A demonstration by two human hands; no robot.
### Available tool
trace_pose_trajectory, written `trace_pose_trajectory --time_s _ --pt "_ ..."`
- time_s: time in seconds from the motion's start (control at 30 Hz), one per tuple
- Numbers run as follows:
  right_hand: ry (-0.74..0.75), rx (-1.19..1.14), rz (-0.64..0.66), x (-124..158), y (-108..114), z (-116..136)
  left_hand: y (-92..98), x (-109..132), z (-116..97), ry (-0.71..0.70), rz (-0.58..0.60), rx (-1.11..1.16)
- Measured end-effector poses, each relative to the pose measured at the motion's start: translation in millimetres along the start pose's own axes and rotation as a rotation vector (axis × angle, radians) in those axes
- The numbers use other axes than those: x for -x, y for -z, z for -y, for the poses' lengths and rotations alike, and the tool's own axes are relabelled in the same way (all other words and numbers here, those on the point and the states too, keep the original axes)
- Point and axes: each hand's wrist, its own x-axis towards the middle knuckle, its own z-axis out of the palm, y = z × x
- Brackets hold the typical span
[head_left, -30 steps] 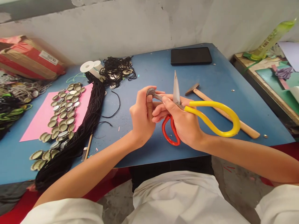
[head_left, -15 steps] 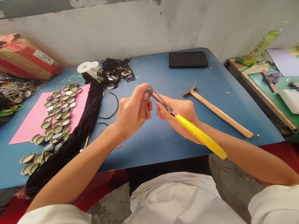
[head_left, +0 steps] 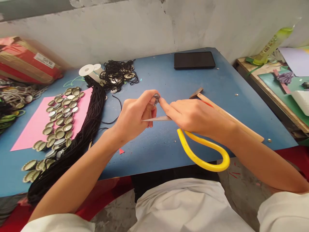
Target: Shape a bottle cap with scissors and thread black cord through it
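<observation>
Though partly behind right hand (head_left: 190, 114), scissors (head_left: 185, 148)

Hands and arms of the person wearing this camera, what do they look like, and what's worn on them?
The left hand and right hand are bare, with no gloves, rings or watch showing. The forearms are uncovered too. Loose, plain off-white sleeves match the top.
</observation>
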Motion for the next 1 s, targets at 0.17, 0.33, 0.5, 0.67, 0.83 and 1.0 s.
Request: trace_pose_trajectory --time_s 0.17,0.33,0.5,0.67,0.83,1.0 --pt "-0.112 -0.272 -0.12 1 -16 -7 -15.0 0 -2 -0.017 -0.14 0.095" --pt "-0.259 -0.459 -0.184 -7 -44 6 -34.3 5 -10 0.115 -0.268 0.136" --pt "-0.443 -0.791 -0.295 -14 -29 26 -47.5 10 -15 0.133 -0.378 0.17" --pt "-0.575 -1.038 -0.364 -15 -12 32 -48.6 11 -15 0.083 -0.399 0.155" --pt "-0.599 -0.933 -0.415 -15 -21 27 -41.5 5 -8 0.078 -0.333 0.17" --pt "-0.612 -1.084 -0.424 -15 -23 28 -42.7 3 3 0.034 -0.321 0.192"
